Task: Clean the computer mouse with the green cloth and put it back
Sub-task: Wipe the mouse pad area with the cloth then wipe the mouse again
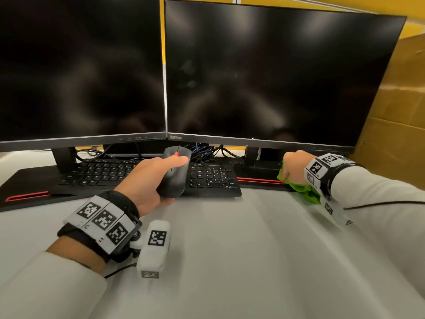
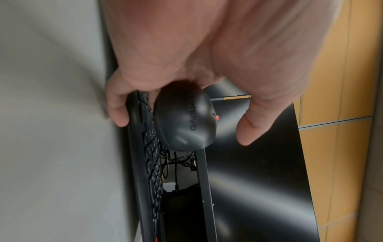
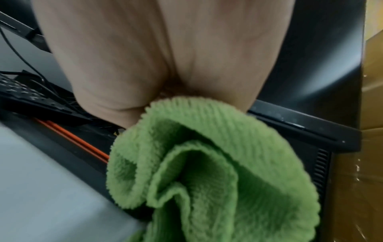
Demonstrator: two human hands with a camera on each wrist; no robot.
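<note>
My left hand point(image 1: 151, 180) grips a black computer mouse point(image 1: 175, 171) with a red scroll wheel, holding it above the right part of the black keyboard point(image 1: 211, 178). The thumb lies across the mouse's top. In the left wrist view the mouse point(image 2: 184, 117) sits in the palm, its rear end towards the camera, the thumb point(image 2: 250, 127) to its right. My right hand point(image 1: 295, 166) clutches a bunched green cloth point(image 1: 303, 191) over the right monitor's base at the far right. In the right wrist view the cloth point(image 3: 207, 172) hangs in folds from my hand.
Two dark monitors point(image 1: 276, 72) stand side by side at the back, cables point(image 1: 202, 150) tangled beneath them. Their black bases with red stripes point(image 1: 258, 180) lie on the white table point(image 1: 230, 261). A cardboard box point(image 1: 395, 100) stands at the right.
</note>
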